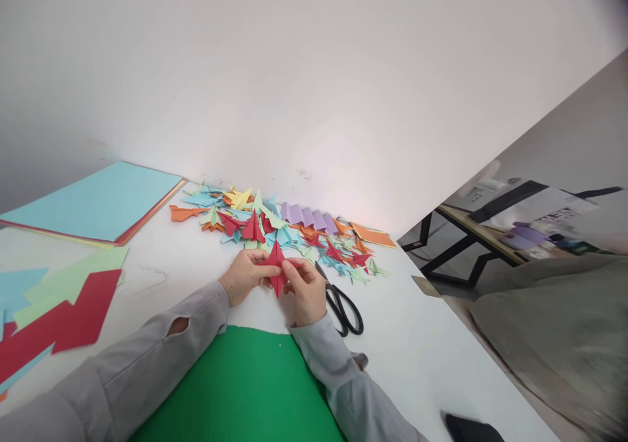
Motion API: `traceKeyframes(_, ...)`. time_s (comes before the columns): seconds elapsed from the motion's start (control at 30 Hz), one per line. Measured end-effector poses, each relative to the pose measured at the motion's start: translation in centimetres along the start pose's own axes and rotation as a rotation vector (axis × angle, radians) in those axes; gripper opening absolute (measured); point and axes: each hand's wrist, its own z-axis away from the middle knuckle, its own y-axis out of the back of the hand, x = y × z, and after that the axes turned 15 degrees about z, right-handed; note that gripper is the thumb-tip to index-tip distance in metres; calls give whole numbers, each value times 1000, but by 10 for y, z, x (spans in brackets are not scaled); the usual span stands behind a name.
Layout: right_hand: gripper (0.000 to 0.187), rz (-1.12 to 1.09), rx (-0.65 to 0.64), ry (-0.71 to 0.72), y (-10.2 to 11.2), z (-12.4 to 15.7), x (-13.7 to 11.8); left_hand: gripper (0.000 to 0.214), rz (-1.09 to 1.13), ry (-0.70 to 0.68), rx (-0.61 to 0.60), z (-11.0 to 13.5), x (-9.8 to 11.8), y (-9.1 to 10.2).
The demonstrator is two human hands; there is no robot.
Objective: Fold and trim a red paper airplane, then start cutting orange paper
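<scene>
Left hand point(249, 276) and right hand point(308, 291) are holding red folded paper point(276, 259) above white bench point(417, 350). Coloured folded papers point(253, 227) are lying heaped behind, black scissors point(331, 290) lying beside right hand, blue-topped stack point(98, 200) and loose sheets point(88, 308) lying at left.

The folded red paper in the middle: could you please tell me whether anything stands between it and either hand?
Nothing visible does: the left hand and the right hand both hold the folded red paper directly. The scissors lie beside the right hand and the pile of folded paper lies beyond, neither in between.
</scene>
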Motion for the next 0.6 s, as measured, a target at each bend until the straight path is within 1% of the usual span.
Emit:
traceKeyframes(0.13,25,-77,46,-47,-1,-3,5,27,36,-82,92,-2,0,2)
traceKeyframes(0.23,25,-134,55,-112,1,-3,3,29,65,-105,137,-5,1,4)
traceKeyframes(0.3,25,-144,32,-138,1,-3,0,28,52,-116,139,-5,0,4)
traceKeyframes(0.43,26,-168,-18,-140,0,-1,-1,24,10,-145,139,-5,-1,4)
traceKeyframes(0.53,24,-206,-10,-153,0,-2,0,24,-48,-190,153,-4,0,2)
traceKeyframes(0.6,24,-239,17,-175,0,-3,0,23,-103,-239,132,-3,0,0)
